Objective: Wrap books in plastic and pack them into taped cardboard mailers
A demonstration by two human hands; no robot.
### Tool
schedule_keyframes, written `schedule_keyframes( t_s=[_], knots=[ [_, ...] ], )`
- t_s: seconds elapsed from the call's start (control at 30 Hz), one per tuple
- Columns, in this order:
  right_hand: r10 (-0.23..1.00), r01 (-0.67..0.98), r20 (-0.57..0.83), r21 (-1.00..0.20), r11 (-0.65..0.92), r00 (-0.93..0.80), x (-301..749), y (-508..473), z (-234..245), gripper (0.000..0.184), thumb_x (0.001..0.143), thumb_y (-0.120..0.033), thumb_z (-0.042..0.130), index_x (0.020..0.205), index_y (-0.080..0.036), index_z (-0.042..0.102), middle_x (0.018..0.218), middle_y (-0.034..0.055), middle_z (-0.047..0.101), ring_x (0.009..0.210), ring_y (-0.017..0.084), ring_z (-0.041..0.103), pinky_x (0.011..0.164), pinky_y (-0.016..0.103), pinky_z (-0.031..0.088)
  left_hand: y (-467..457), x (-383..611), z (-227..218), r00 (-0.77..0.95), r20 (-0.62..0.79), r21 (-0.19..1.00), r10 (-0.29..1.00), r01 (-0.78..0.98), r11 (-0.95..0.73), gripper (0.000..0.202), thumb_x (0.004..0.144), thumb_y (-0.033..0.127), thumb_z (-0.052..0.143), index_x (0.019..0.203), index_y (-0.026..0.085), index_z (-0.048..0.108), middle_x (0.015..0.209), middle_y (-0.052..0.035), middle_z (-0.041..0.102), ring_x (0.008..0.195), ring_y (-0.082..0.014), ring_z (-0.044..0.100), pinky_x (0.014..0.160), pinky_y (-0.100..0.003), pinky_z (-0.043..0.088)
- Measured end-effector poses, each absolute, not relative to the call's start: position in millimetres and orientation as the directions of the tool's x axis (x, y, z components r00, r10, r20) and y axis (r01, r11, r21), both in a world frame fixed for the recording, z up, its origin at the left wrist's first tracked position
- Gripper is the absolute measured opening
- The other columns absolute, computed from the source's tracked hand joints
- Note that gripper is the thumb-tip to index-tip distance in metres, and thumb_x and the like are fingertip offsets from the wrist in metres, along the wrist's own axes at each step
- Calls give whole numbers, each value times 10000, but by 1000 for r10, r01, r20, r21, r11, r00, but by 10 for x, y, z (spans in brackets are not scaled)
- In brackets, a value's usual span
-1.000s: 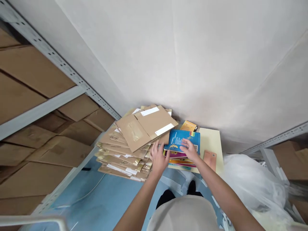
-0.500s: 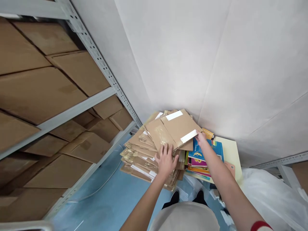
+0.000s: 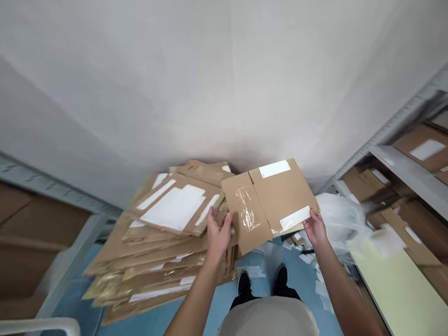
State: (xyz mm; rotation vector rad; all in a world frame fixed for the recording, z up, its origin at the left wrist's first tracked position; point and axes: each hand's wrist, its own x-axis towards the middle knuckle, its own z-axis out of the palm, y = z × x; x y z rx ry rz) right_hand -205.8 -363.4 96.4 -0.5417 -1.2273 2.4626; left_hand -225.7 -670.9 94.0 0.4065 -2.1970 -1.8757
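A flattened cardboard box (image 3: pixel 285 191) with two white labels and a strip of clear tape is tilted in front of me. My right hand (image 3: pixel 315 227) grips its lower right corner, thumb on top near a label. Beside its left edge is my left hand (image 3: pixel 217 233), thumb and forefinger apart; whether the thumb touches the edge I cannot tell. To the left stands a tall stack of flattened cardboard boxes (image 3: pixel 154 249), with white labels and glossy tape. Part of a pale yellow surface shows below the held box, mostly hidden by it.
Metal shelving (image 3: pixel 416 172) with cartons stands at the right, and more shelving (image 3: pixel 75 261) at the left. A pale yellow board (image 3: pixel 402 280) lies at lower right. Translucent plastic (image 3: pixel 339 219) and paper scraps lie near the blue floor (image 3: pixel 224 308). A white wall (image 3: pixel 210 84) rises behind.
My view has turned to the right. The flattened box has come off the stack and moved right in my right hand. My left hand has left its top and is at its left edge.
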Motion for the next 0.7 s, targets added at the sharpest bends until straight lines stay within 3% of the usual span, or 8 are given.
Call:
schedule_keyframes(
  t_s=[0.1,0.2,0.3,0.4,0.5,0.7],
  knots=[
    [584,-223,-188,-798,-559,-790,-1481,-3222,898,301,686,-268,777,956,-274,642,933,-30,752,900,142,708,777,254,586,-6260,-2440,984,-971,-192,972,-143,-169,-162,727,772,505,646,1376,183,399,1125,-123,679,1023,-223,655,889,-364,524],
    [655,-241,-233,-800,-549,-718,-909,-2888,758,326,654,-292,807,942,-265,656,917,-12,756,888,186,712,759,298,591,-5705,-2456,1047,-956,-292,922,-11,-279,-268,667,585,531,794,1120,184,598,831,-19,701,733,-152,659,692,-269,527],
    [690,-111,-287,-875,-471,-665,-356,-2534,558,352,643,-348,813,948,-250,668,952,14,747,922,229,700,799,357,579,-5087,-2356,1106,-940,-319,891,118,-340,-301,539,454,547,848,780,178,631,673,31,646,567,-104,574,546,-216,456],
    [802,72,-316,-943,-326,-507,197,-2091,352,524,563,-413,841,1025,-249,653,1060,59,712,1018,283,661,878,441,543,-4414,-2177,1143,-927,-275,914,257,-335,-230,515,433,569,846,662,173,608,617,29,622,535,-111,541,518,-227,431],
    [879,124,-330,-944,-306,-344,752,-1595,225,689,497,-478,849,1105,-244,624,1142,113,666,1069,329,631,917,516,511,-3745,-1919,1130,-909,-191,964,370,-244,-101,506,480,608,807,677,172,642,627,8,637,582,-140,563,566,-255,454],
    [914,115,-314,-949,-294,-258,1654,-746,357,760,610,-640,742,1237,-239,588,1317,150,587,1247,359,525,1024,550,424,-2613,-1340,1028,-794,-77,996,603,-38,76,472,633,634,696,748,177,673,705,-18,671,688,-171,585,653,-276,462]
  ],
)
